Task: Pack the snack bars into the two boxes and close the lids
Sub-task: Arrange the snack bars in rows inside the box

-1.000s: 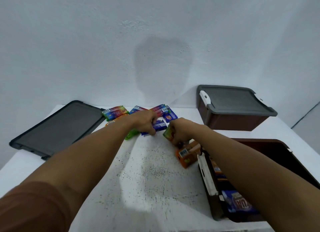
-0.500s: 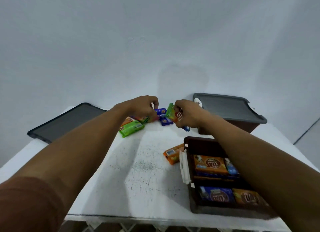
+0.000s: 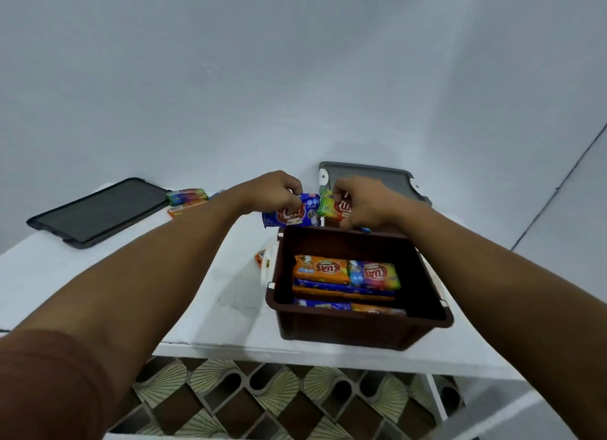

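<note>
My left hand (image 3: pixel 274 190) grips a blue snack bar (image 3: pixel 290 213) just above the far rim of the open brown box (image 3: pixel 361 328). My right hand (image 3: pixel 364 200) holds a green and red snack bar (image 3: pixel 328 204) beside it. Inside the open box lie several packed bars, orange (image 3: pixel 322 269), multicoloured (image 3: pixel 374 274) and blue. The second brown box with its grey lid (image 3: pixel 368 175) shut stands behind my hands. A loose grey lid (image 3: pixel 98 209) lies at the far left. Loose bars (image 3: pixel 187 198) stay on the white table (image 3: pixel 59 275) near it.
An orange bar (image 3: pixel 260 257) peeks out at the open box's left side, next to its white latch (image 3: pixel 267 269). The table's front edge runs below the box, with patterned floor tiles (image 3: pixel 262 400) beneath. A white wall rises behind.
Both hands lifted bars from the far pile and came back toward the open box. The view dropped, so the box interior and the floor now show.
</note>
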